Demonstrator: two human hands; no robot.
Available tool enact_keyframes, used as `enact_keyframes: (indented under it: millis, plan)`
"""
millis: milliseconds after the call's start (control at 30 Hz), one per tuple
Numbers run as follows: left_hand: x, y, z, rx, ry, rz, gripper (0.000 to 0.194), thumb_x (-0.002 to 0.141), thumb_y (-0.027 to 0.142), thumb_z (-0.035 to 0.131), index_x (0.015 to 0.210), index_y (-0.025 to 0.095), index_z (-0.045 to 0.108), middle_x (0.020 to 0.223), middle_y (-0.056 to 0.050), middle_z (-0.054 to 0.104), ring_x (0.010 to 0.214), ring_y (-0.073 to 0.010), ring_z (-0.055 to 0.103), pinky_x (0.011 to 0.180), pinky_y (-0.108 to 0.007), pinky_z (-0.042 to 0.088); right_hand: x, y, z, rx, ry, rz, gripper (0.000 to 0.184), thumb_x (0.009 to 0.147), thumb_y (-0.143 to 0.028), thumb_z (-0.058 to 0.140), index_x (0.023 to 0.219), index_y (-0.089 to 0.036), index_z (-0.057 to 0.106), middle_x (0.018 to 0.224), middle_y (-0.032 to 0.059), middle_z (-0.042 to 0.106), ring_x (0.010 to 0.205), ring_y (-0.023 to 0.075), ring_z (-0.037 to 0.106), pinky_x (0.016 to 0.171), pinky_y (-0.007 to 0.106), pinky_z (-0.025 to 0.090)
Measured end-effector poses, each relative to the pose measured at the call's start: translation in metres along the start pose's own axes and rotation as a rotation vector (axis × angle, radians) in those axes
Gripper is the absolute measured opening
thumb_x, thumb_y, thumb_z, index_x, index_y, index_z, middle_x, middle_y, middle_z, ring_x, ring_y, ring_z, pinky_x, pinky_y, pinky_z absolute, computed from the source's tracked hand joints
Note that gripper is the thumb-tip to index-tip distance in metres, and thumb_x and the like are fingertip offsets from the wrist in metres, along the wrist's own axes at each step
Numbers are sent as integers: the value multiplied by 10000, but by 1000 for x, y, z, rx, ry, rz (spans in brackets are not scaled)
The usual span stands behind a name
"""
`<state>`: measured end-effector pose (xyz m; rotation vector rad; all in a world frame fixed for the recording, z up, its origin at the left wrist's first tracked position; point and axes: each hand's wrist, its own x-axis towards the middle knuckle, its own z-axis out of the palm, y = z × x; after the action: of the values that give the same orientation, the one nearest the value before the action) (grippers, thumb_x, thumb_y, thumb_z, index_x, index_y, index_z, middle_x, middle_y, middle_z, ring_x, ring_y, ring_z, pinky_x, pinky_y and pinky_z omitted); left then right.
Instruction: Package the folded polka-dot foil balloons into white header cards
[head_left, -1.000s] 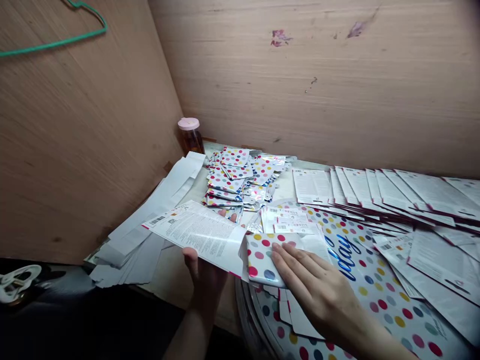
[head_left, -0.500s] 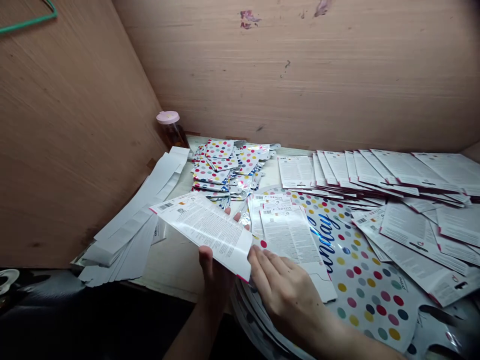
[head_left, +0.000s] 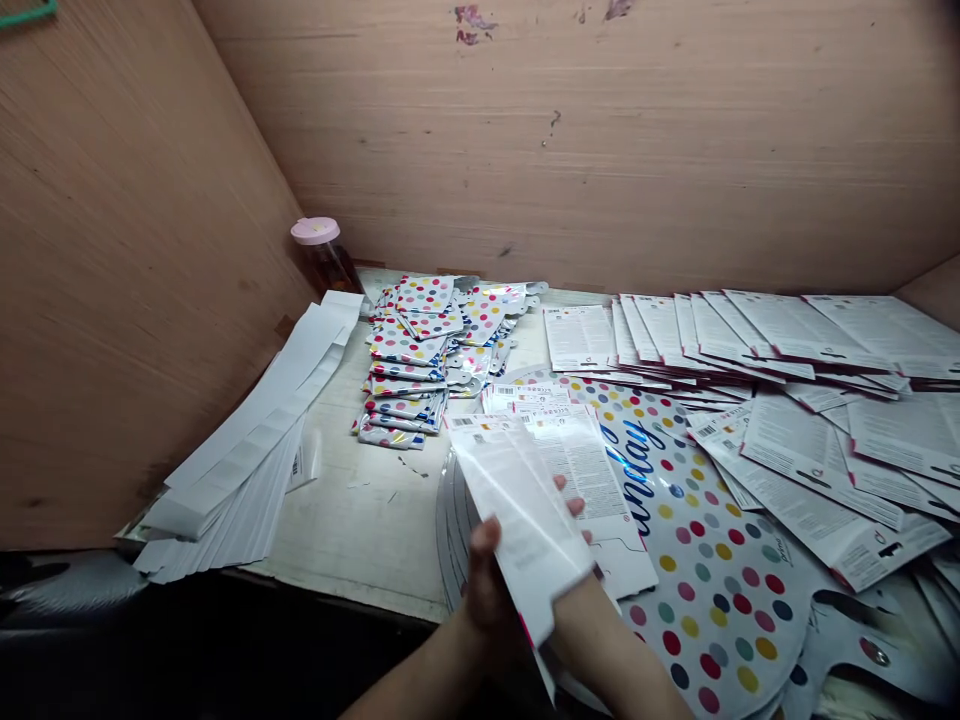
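Note:
A white printed paper sleeve (head_left: 517,510) with a pink edge is tilted in front of me. My left hand (head_left: 486,575) is closed around it, thumb on the near side and fingertips showing past the far side. My right hand (head_left: 585,620) reaches in at the sleeve's near end. Only its wrist shows; its fingers are hidden by the sleeve, so I cannot tell their pose. Just beyond lie more printed sleeves (head_left: 581,470) on a large polka-dot foil balloon (head_left: 720,590) with blue lettering.
Folded polka-dot foil packs (head_left: 420,345) are stacked at the back middle. White paper strips (head_left: 255,430) fan out at left, near a pink-lidded jar (head_left: 319,245). Printed sleeves (head_left: 810,340) overlap along the back right. Wooden panels (head_left: 562,130) rise behind and at left.
The sleeve has swung from pointing left to pointing away from me and shifted right. My right hand has gone from gripping its near corner to being mostly hidden by it.

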<state>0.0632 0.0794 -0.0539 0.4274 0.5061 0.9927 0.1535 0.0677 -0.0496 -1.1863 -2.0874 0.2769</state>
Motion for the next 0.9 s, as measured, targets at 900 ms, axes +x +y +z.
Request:
enact_keyframes:
  millis: [900]
  plan:
    - [-5,29,-68,1994,-303,384,830,797,630,616,1486,252,348,1579,-89,295,1474,-323,188,1185,-556,143,-43,66,-10,156,63,317,124,944,-167,525,937,-217,638,877,46,520,823,190,573,712,335,523]
